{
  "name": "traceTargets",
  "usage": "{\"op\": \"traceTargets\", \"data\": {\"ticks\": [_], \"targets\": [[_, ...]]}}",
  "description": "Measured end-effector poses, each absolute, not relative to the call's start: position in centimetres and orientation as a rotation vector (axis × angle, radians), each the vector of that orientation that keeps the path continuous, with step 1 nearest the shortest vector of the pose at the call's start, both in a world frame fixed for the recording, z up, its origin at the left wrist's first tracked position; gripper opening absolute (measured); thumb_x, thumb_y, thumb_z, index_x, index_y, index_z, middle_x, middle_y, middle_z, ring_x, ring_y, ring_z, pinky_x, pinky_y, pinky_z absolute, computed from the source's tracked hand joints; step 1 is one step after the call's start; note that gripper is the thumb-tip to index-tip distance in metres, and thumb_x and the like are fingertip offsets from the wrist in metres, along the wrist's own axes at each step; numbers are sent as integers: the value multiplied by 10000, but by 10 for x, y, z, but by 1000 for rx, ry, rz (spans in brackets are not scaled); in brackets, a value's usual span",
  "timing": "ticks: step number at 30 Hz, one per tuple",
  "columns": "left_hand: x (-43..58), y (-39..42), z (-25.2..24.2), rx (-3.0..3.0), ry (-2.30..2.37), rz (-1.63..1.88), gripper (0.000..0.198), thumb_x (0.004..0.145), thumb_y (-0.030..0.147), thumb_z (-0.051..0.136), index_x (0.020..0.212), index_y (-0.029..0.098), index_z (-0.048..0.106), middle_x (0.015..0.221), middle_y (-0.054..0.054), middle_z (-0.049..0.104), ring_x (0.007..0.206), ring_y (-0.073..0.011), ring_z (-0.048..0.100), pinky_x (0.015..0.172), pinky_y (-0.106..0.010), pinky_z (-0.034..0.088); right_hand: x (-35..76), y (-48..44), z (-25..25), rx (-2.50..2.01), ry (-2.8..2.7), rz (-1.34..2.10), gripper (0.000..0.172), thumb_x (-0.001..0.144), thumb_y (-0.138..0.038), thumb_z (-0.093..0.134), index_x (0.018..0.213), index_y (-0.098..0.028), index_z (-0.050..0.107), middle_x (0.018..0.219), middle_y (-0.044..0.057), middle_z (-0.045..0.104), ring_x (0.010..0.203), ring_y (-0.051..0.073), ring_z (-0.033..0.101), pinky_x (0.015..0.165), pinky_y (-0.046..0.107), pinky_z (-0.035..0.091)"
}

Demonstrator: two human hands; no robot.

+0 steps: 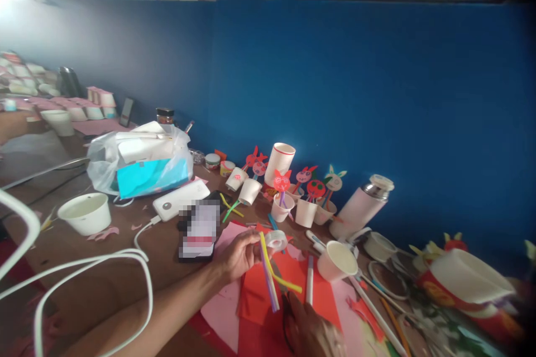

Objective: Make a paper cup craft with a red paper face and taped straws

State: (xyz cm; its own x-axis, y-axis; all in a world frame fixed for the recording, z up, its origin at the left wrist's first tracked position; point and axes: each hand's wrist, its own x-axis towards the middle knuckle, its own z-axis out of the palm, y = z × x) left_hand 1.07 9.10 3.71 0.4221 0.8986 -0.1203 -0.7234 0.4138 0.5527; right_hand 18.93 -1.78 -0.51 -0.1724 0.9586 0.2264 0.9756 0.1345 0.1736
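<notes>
My left hand [244, 254] is closed around a yellow straw [268, 262] and a purple straw [271, 289], which point down and to the right. The yellow one is bent outward at its lower end. Touching or just behind the fingertips is a roll of clear tape [276, 240]; I cannot tell whether the hand grips it. My right hand [312, 326], low in the view, is curled round a dark curved handle, which looks like that of scissors; its blades are not clear. Red paper sheets [268, 304] lie beneath both hands, over pink paper [218, 304].
Paper cups with animal-face cutouts [316, 188] stand along the blue wall, near a white thermos [360, 206]. An open cup [337, 262] is right of the hands. Leftward are a phone [199, 228], a power bank [180, 201], a stuffed plastic bag [100, 162] and a looping white cable [148, 290].
</notes>
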Motion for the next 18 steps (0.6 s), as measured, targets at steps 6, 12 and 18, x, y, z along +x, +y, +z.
{"op": "traceTargets", "data": {"ticks": [6,12,18], "targets": [[8,92,32,508,433,1044,40,746,112,598,712,127,612,660,-43,664,601,-171,650,604,-263,489,189,-16,-5,-1978,-2279,-514,337,744,-116,501,1001,-281,643,668,4,689,439,167,648,337,184,377],[8,88,32,571,419,999,47,763,146,591,718,134,592,628,-42,643,586,-173,638,575,-261,475,188,-19,-2,-1999,-2306,-575,297,772,-97,502,908,-301,670,673,-4,676,465,171,654,345,188,396],[10,85,35,551,424,1011,50,735,129,609,697,138,578,613,-23,634,558,-177,641,550,-262,468,182,-20,-5,-2048,-2230,-533,314,770,-90,502,944,-299,660,659,-6,694,442,188,659,336,194,403]]}}
